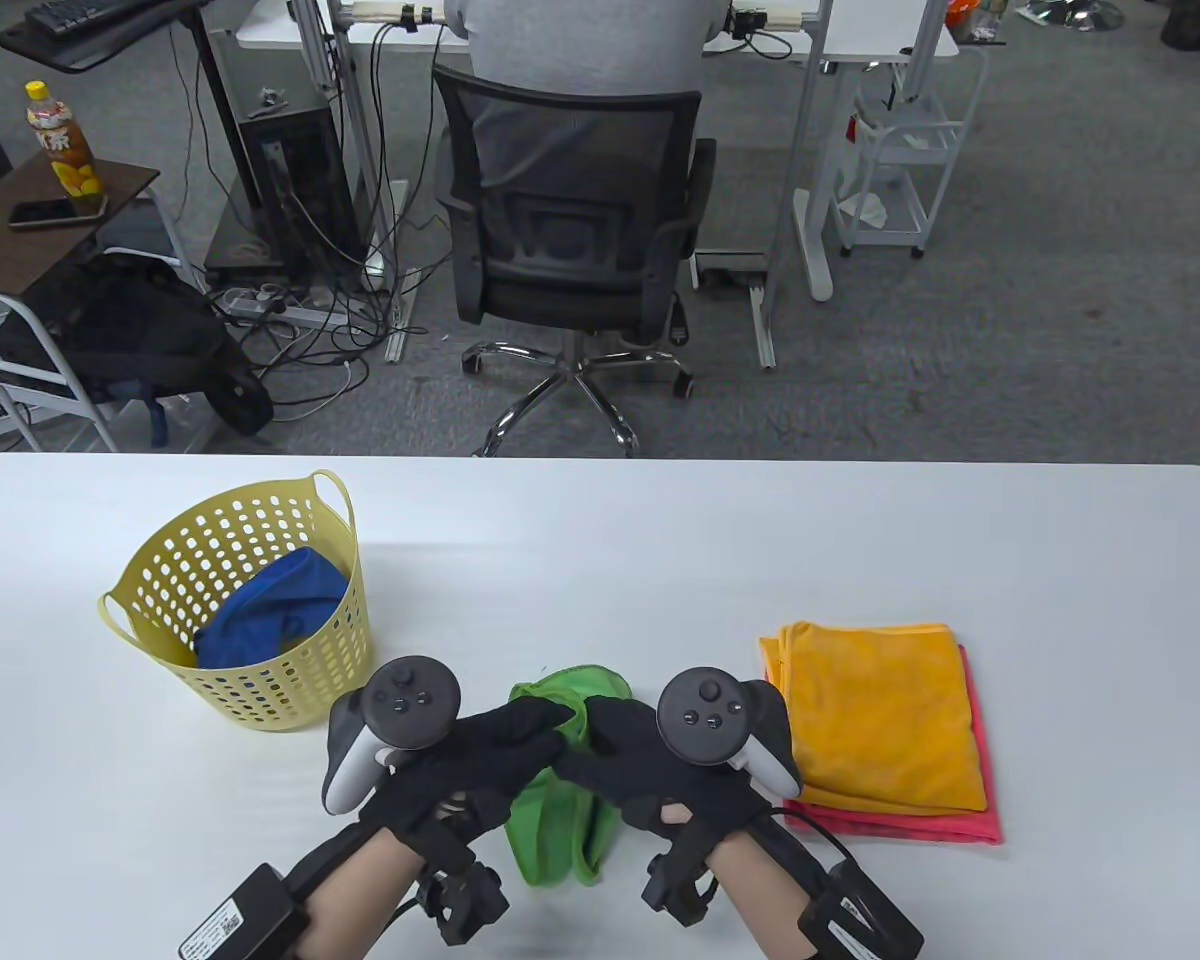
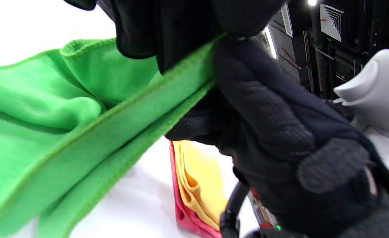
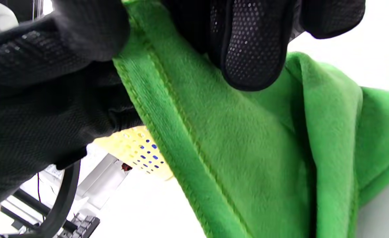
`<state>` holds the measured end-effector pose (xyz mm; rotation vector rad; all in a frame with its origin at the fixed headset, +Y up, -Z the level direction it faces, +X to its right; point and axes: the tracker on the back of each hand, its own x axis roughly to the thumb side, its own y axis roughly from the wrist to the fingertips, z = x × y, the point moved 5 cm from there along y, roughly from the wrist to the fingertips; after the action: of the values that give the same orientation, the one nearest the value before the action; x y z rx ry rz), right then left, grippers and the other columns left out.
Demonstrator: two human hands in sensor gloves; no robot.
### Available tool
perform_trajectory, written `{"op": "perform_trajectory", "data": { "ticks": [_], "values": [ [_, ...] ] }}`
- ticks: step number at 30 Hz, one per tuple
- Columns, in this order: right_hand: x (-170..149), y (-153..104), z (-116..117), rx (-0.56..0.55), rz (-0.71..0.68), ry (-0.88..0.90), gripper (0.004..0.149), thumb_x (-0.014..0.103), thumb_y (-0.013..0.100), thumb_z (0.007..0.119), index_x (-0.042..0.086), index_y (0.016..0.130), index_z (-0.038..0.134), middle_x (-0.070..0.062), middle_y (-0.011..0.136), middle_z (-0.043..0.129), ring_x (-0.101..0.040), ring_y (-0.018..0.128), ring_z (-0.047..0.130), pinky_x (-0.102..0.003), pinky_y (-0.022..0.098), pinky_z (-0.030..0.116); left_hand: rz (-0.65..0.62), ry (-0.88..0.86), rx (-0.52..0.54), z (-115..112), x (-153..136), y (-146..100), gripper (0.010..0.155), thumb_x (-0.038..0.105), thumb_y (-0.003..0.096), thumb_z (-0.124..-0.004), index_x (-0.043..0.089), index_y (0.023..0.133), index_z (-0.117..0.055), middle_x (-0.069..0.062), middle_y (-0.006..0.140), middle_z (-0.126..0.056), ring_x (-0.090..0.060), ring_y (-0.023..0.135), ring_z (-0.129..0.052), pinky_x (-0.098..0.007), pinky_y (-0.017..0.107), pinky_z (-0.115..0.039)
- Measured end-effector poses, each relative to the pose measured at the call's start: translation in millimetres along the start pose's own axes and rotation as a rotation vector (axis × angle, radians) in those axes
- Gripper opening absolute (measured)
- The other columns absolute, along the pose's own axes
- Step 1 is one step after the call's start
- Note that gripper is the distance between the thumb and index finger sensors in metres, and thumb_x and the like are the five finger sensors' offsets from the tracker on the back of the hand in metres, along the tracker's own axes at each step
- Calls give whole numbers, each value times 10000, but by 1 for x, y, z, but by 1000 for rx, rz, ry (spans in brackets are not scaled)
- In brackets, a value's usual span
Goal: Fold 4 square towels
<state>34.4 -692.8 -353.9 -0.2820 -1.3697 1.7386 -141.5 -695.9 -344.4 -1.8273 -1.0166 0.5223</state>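
- Left hand [image 1: 490,745] and right hand [image 1: 625,755] meet near the middle of the tabletop's [image 1: 660,540] near edge, both fingers closed on the green towel [image 1: 560,810].
- Left wrist view: left hand's fingers [image 2: 168,29] pinch the green towel's stitched hem; right hand's glove [image 2: 280,132] right against it, gripping the same hem.
- Right wrist view: right hand's fingers [image 3: 250,43] press on the hem, left glove [image 3: 49,82] touching alongside.
- Green towel is bunched, lifted at the hands, hanging down toward the near edge; whether its low end touches the tabletop, cannot tell.
- Orange towel [image 1: 880,715] folded, stacked on a folded red towel [image 1: 975,825], toward the near right corner, just beside the right hand.
- Yellow basket [image 1: 250,600] upright toward the left edge, 1 blue towel [image 1: 275,610] crumpled inside it.
- Basket near the left hand, not touching.
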Motion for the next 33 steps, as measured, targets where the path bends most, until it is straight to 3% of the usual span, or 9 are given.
{"op": "perform_trajectory", "data": {
  "ticks": [4,8,12,14,16,23,27,30,33],
  "values": [
    [-1,-5,-22,-58,-10,32,438,296,560,745,31,894,844,-294,796,921,-358,563,977,-692,573,645,-2,27,60,19,5,-6,410,414,558,-704,345,957,-764,13,1028,-857,-309,1054,-767,-593,843,-482],
    [-23,-24,-91,-295,38,13,428,297,557,740,41,877,864,-292,785,929,-355,550,977,-700,579,631,26,202,314,79,8,-38,404,396,537,-714,337,928,-794,3,1001,-880,-323,1044,-774,-597,834,-495],
    [-37,-60,-153,-514,57,27,418,275,550,761,22,860,881,-299,741,945,-335,503,984,-699,583,632,68,251,532,134,0,-77,399,382,529,-720,336,916,-809,-2,993,-887,-328,1040,-777,-600,832,-499],
    [-35,-81,-177,-664,32,12,414,266,533,787,-3,823,911,-290,658,978,-299,417,997,-683,573,657,76,275,614,154,-4,-94,398,378,526,-722,340,912,-814,3,990,-892,-324,1037,-784,-599,831,-504],
    [-32,-97,-192,-708,7,30,415,267,526,801,-5,817,919,-280,642,988,-287,403,1002,-677,574,663,84,289,684,169,-8,-109,397,377,523,-726,345,908,-820,5,988,-895,-322,1035,-788,-598,832,-505],
    [23,-154,-212,-751,-255,184,419,291,518,850,15,821,936,-250,649,1003,-272,411,1009,-696,588,633,-48,159,777,195,2,-168,397,382,529,-725,348,914,-817,8,994,-891,-344,1041,-776,-602,830,-503],
    [61,-184,-206,-702,-393,259,433,268,549,773,-16,854,891,-263,676,971,-278,437,986,-711,598,607,-132,157,810,202,21,-206,398,384,533,-723,347,919,-816,6,997,-889,-343,1046,-770,-601,833,-501],
    [70,-193,-202,-720,-391,252,442,273,563,744,-16,873,872,-264,693,957,-279,448,978,-709,600,606,-136,158,797,206,27,-214,399,385,535,-721,348,922,-812,7,1001,-885,-338,1053,-762,-601,837,-493],
    [63,-188,-201,-771,-294,206,422,293,544,804,47,872,908,-244,678,978,-270,435,987,-704,601,615,-75,211,778,211,21,-206,398,382,535,-721,348,921,-813,6,999,-885,-336,1056,-758,-600,840,-490]
  ]
}}
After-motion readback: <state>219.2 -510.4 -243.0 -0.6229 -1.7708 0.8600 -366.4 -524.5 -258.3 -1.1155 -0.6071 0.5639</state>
